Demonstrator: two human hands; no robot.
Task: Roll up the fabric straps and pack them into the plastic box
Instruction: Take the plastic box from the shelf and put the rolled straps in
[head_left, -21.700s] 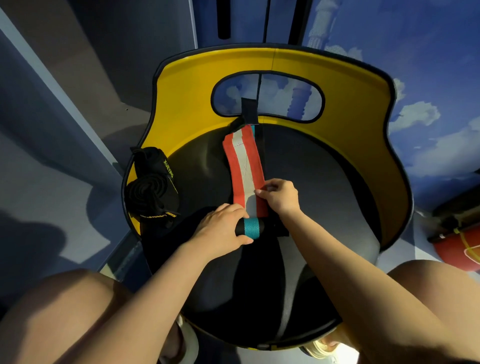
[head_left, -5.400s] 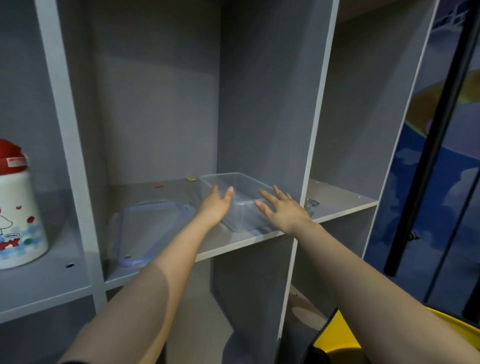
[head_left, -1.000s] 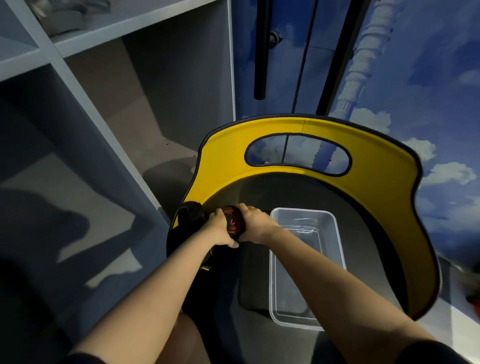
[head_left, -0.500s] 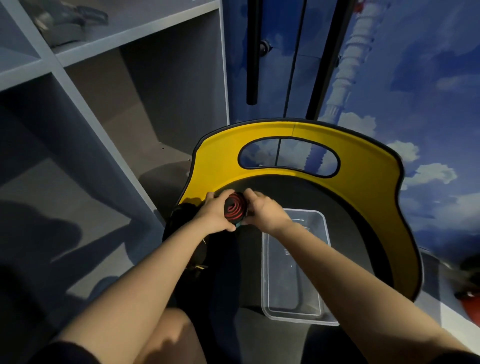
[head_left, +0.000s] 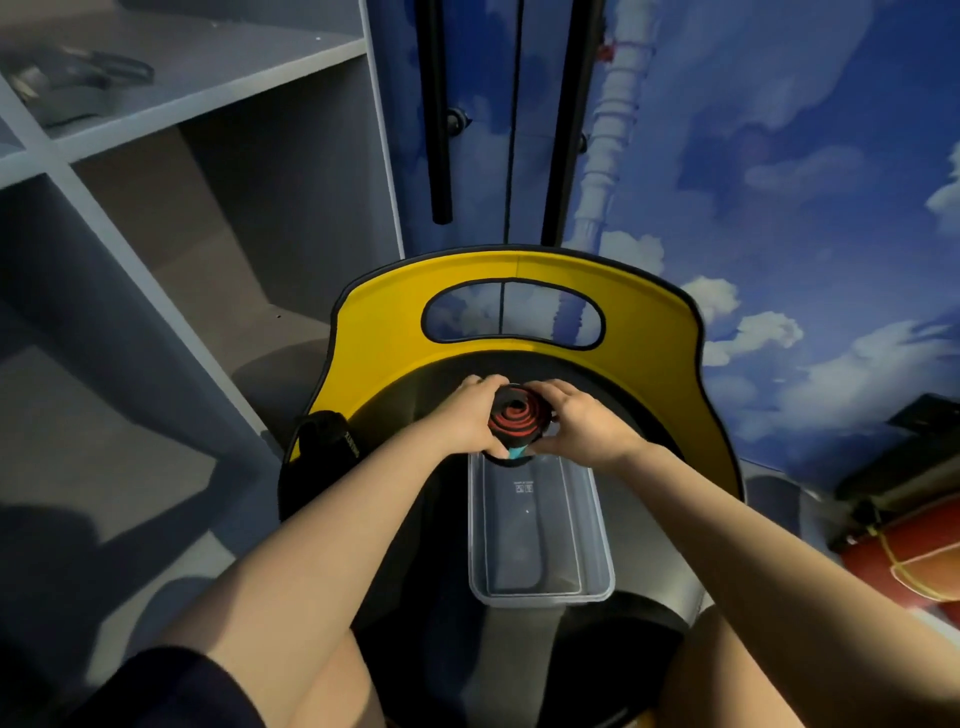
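Red-and-black rolled strap (head_left: 516, 421) is being held between two hands just above the far end of the clear box (head_left: 540, 590), which is sitting on the black seat (head_left: 644, 519). Left hand (head_left: 465, 421) and right hand (head_left: 584, 423) are both being curled round the roll, fingers clamped on its sides.

**Around the work: chair, shelves, painted sky**

A chair (head_left: 649, 332) with a yellow curved back and a black seat carries the work; an oval cut-out (head_left: 514, 312) opens in the back, beyond the fingers. Left of the fingers stands a grey shelf unit (head_left: 171, 171), with dim objects (head_left: 78, 83) on its upper board. Two black vertical bars (head_left: 436, 109) rise beyond the fingers. A blue wall mural of clouds (head_left: 779, 208) fills the right. A red object (head_left: 904, 561) lies far right, low.
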